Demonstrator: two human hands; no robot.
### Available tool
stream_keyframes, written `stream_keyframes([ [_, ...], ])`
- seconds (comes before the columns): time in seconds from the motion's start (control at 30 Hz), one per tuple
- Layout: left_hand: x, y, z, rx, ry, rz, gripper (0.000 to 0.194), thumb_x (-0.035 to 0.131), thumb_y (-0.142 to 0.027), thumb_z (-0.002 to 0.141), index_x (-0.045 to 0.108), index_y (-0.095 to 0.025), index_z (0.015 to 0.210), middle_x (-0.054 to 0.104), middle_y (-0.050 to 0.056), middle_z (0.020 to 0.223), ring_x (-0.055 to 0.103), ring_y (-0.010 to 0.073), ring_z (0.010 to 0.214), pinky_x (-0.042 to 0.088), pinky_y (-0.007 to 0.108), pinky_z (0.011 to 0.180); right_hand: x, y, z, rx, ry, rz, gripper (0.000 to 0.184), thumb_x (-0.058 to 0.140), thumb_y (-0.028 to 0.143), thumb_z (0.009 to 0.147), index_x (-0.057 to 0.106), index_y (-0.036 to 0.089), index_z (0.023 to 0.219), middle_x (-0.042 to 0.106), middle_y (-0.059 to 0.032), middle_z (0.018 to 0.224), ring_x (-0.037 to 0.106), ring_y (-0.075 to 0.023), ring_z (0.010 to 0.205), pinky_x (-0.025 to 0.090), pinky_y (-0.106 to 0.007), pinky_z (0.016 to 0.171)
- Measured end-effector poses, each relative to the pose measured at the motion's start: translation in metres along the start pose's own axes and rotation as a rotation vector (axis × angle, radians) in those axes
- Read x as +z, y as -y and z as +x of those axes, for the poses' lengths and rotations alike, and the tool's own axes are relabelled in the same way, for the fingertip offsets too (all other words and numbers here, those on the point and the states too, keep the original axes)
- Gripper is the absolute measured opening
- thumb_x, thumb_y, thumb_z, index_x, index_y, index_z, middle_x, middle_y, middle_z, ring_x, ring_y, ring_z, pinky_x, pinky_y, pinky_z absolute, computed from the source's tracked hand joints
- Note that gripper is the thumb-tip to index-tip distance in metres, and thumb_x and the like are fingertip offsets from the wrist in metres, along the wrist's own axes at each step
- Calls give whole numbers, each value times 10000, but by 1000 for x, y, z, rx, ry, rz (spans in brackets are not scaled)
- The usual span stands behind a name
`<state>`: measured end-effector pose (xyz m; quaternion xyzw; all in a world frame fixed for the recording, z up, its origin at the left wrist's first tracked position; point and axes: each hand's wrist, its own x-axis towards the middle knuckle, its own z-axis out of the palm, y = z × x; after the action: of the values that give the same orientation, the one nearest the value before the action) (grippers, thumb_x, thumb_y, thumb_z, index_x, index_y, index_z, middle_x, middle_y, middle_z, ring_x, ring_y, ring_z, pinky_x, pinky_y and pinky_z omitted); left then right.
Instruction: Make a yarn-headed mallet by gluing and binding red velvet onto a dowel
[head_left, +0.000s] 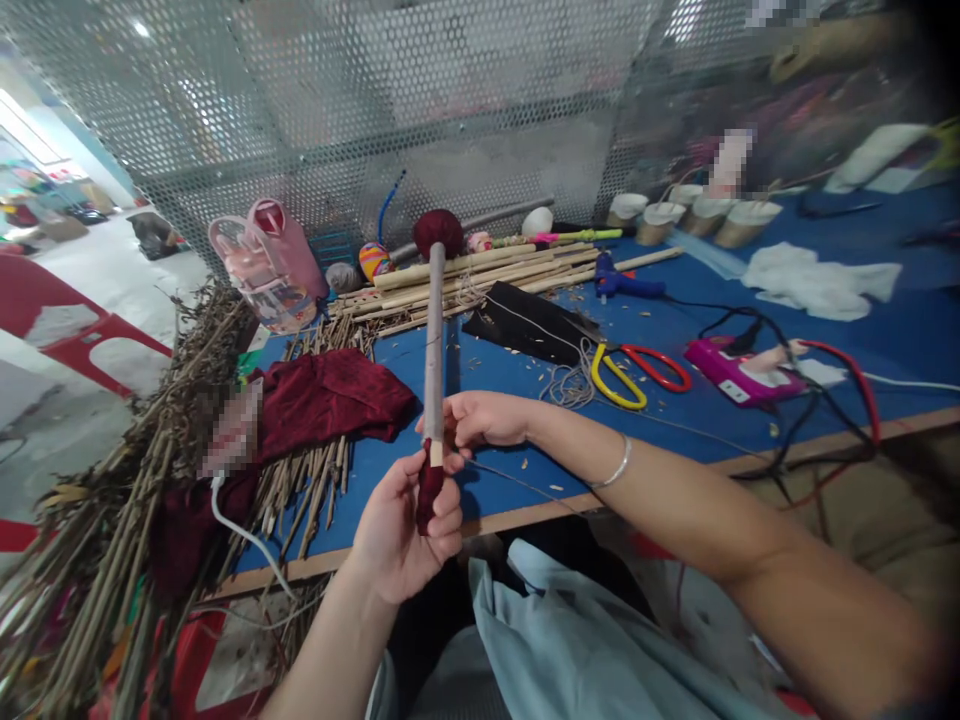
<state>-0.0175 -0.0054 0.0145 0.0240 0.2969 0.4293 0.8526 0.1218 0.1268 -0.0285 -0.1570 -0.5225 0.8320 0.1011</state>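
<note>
Jutting from left grip (pixel 411 522): grey stick (pixel 434 345)

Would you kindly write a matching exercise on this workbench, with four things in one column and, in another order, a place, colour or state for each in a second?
Column one
1. the grey stick
2. the scissors
3. the glue gun
4. the cloth nearest the hands

Column two
A. dark red, lying partly over thin twigs
B. with one yellow handle and one red handle
C. held up, its lower end in the left hand
D. blue, lying on the table

Right pairs: 1-C, 2-B, 3-D, 4-A.
</note>
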Motion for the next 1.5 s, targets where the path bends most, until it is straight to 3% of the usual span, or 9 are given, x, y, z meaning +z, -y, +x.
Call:
stream_keyframes([
  [0.13,2,5,14,-7,-89,128,412,294,-334,919,615,-76,926,661,80,611,655,169,544,535,294,574,-2,7,-7,-107,3,176,423,583,94,629,602,96,1052,680,-106,1045,653,-173,887,512,-247,711],
  [0.27,2,10,26,107,-132,282,299,421,-306,890,585,-90,1018,705,103,683,682,186,618,534,294,636,-1,6,-9,-112,-43,250,234,495,255,836,625,74,906,665,-150,1072,645,-155,765,495,-242,601],
  [0.5,-8,5,39,875,-326,758,332,573,-349,847,553,-204,1145,678,69,1023,659,158,852,509,279,786,-5,5,-7,-202,-85,273,228,537,260,830,658,66,830,678,-83,830,631,-139,734,488,-238,701],
  [0.63,-8,0,42,1105,-384,925,154,633,-291,811,606,-206,937,683,50,981,639,161,928,484,272,839,-5,7,-8,-174,-67,292,273,605,312,804,655,86,948,669,-72,919,636,-141,793,486,-255,761],
  [1.0,48,-43,41,972,-460,1396,344,532,-420,844,633,-168,631,522,-36,443,454,93,408,348,207,434,-6,-1,-3,-203,-23,401,188,563,261,814,592,119,933,690,-58,796,668,-174,708,512,-307,714],
  [1.17,70,-53,48,891,-409,1762,348,471,-389,860,644,-189,634,587,-2,497,538,140,473,386,237,515,-10,-6,-6,-144,-36,361,235,382,256,874,563,110,902,694,-108,747,669,-200,680,518,-330,659],
  [1.27,68,-72,61,992,-590,1886,236,484,-309,841,681,-197,905,684,45,679,628,203,657,434,278,657,-8,-3,-10,-109,-21,304,265,357,308,907,543,122,935,705,-123,772,682,-201,705,526,-296,604],
  [1.4,52,-96,67,836,-901,1970,283,517,-176,770,590,-131,1040,685,159,868,645,286,830,444,353,741,-4,1,-12,-64,-47,222,275,389,386,917,522,148,955,713,-96,763,649,-160,535,444,-198,387],
  [1.5,30,-81,43,874,-859,1688,221,522,-339,823,581,-174,958,659,99,817,635,242,734,466,328,669,0,1,-12,-58,-84,219,275,413,401,913,524,152,945,706,-74,733,610,-134,453,369,-165,310],
])
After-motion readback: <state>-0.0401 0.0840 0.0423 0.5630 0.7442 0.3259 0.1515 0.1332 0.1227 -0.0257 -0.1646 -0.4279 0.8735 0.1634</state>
